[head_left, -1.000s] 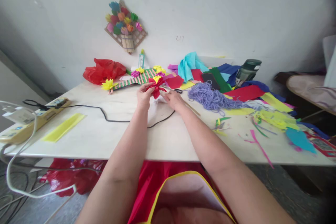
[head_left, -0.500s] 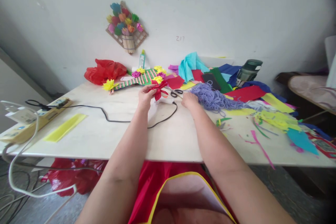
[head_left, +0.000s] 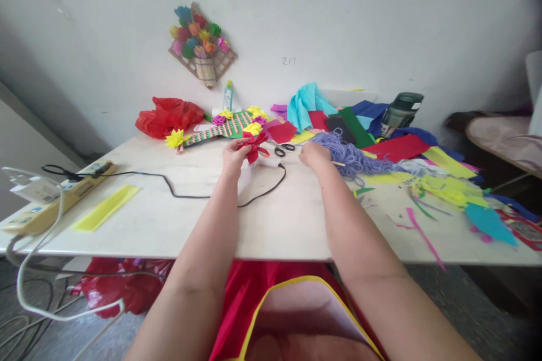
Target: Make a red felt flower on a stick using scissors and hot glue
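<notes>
Head view: at the frame's center, the left hand (head_left: 234, 153) pinches a red paper flower (head_left: 254, 149). Right of center, the right hand (head_left: 314, 155) closes around a thin stick (head_left: 338, 163), beside purple yarn (head_left: 359, 161). Black-handled scissors (head_left: 284, 150) lie between the hands.

Both arms (head_left: 214, 225) reach forward, left hand (head_left: 235, 155) pinching, right hand (head_left: 314, 155) curled.

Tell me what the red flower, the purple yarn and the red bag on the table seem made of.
Red flower in the left hand: probably matte paper or thin cloth, its petals thin and creased.
Purple yarn: matte fibre in loose, tangled strands; wool or synthetic, unclear.
Red bag: likely thin plastic film, faintly shiny, with crumpled folds.
</notes>
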A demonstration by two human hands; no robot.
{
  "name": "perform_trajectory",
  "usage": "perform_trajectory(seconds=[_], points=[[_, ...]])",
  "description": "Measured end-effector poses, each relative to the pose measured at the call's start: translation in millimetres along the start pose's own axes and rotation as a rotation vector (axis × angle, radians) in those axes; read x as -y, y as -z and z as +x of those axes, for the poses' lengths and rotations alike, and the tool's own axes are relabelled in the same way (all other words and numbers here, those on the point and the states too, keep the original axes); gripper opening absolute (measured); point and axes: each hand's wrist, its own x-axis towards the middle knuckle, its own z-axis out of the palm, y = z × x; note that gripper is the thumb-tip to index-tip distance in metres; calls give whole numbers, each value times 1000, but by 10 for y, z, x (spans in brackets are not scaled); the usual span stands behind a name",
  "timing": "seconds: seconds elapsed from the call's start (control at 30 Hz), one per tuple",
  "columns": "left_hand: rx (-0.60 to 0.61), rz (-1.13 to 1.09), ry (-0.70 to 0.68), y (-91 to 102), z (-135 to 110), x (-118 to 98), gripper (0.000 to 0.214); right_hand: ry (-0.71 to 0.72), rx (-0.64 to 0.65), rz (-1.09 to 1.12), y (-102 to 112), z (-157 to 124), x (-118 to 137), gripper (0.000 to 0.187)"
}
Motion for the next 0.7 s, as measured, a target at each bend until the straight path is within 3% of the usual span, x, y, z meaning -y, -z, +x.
perform_trajectory(seconds=[0.13, 0.3, 0.47, 0.7], points=[[-12, 37, -16, 5, 1, 1, 33, 23, -141, 31, 89, -35, -2, 41], [-28, 38, -9, 5, 6, -1, 32, 215, -291, 121, 25, -30, 20, 41], [-8, 33, -8, 4, 4, 6, 35, 330, -326, 163, -51, -31, 85, 37], [20, 56, -28, -4, -13, 7, 34, 348, -316, 168, -34, -108, 183, 29]])
